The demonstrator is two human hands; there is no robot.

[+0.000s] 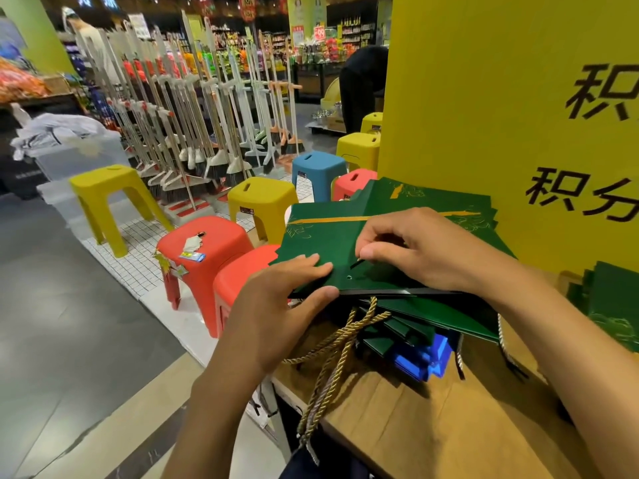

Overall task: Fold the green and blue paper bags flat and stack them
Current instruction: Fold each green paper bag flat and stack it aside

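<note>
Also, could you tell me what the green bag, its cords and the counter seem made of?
Green bag: matte stiff paper or card, creasing sharply. Cords: twisted gold rope, faintly shiny, likely synthetic. Counter: wood-grain surface, possibly laminate.

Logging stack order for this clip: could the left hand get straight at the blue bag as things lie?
Probably not. The blue bag lies beneath the green bags, only its near edge showing, and the left hand is holding the top green bag. It could perhaps tug that edge.
</note>
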